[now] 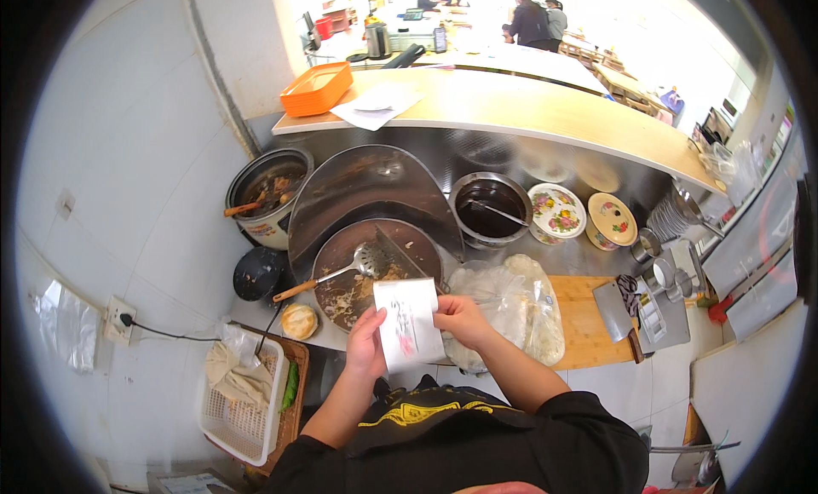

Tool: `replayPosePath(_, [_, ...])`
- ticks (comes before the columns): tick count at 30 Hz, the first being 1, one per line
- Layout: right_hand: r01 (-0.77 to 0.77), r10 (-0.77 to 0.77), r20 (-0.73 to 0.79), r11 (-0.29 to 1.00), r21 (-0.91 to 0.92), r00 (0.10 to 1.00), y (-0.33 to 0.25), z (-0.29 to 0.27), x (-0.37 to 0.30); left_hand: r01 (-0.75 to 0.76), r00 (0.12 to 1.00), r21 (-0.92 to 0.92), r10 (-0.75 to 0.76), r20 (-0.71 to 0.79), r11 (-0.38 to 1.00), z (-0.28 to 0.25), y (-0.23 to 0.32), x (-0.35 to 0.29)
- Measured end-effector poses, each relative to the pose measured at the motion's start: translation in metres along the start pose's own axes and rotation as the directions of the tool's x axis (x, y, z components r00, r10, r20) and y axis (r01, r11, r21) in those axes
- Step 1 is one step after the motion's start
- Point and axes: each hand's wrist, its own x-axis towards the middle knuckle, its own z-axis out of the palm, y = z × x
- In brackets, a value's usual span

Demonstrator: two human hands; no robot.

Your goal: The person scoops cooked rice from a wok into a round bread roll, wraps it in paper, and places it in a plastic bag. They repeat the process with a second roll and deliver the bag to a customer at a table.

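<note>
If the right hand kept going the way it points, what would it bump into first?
The right hand grips the white paper slip and points left toward the left hand. Going straight on, it would probably press into the slip first, then that hand, though depth is hard to judge from above.

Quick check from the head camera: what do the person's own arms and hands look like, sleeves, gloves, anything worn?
Both hands are bare: left hand, right hand, no gloves, and no rings or watch that I can make out. The forearms are uncovered; black sleeves begin near the elbows. The black top carries a yellow printed design on the chest.
</note>
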Motion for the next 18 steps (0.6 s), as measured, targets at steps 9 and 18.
replayPosePath(9, [-0.161, -0.105, -0.186, 0.212, -0.964, 0.977, 0.039, 0.037, 0.073, 0.028, 0.983, 0.36, 0.04, -0.18, 0.933, -0.07, 0.03, -0.018])
replayPosePath(18, [-0.446, 0.35, 0.35, 0.86, 0.247, 0.869, 0.056, 0.12, 0.102, 0.207, 0.972, 0.538, -0.106, -0.212, 0.817, -0.129, 0.091, -0.034])
